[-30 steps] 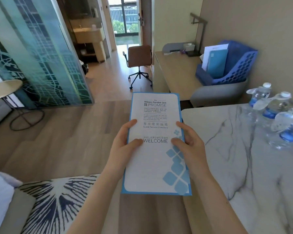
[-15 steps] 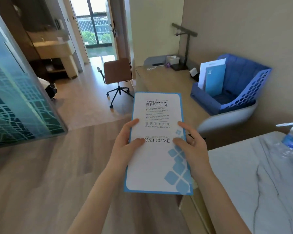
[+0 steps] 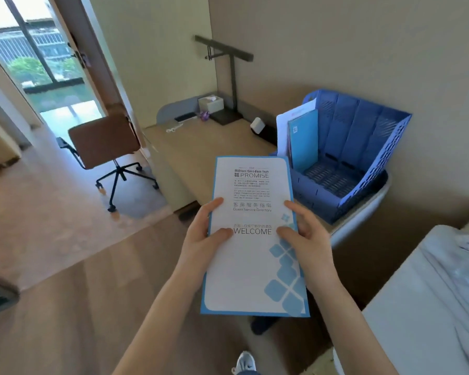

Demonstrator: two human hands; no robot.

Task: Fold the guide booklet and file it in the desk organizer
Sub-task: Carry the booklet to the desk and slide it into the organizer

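I hold the guide booklet [image 3: 251, 266] upright in front of me, folded shut, its white cover with a blue border and "WELCOME" facing me. My left hand [image 3: 203, 239] grips its left edge and my right hand [image 3: 306, 239] grips its right edge, thumbs on the cover. The blue desk organizer [image 3: 363, 158] stands on the wooden desk [image 3: 201, 150] just beyond the booklet, to the right. Its leftmost slot holds a white sheet and a teal folder [image 3: 302, 142]; the other slots look bare.
A brown swivel chair [image 3: 103, 142] stands left of the desk. A black desk lamp [image 3: 229, 77], a tissue box [image 3: 211, 104] and a small white device [image 3: 257, 125] sit at the desk's back. A marble table [image 3: 431, 307] is at the right, and my shoe [image 3: 244, 362] shows below.
The view has moved forward and to the right toward the desk; the organizer is now much closer and the marble table with its bottles has slid to the right edge. My grip on the booklet is unchanged.
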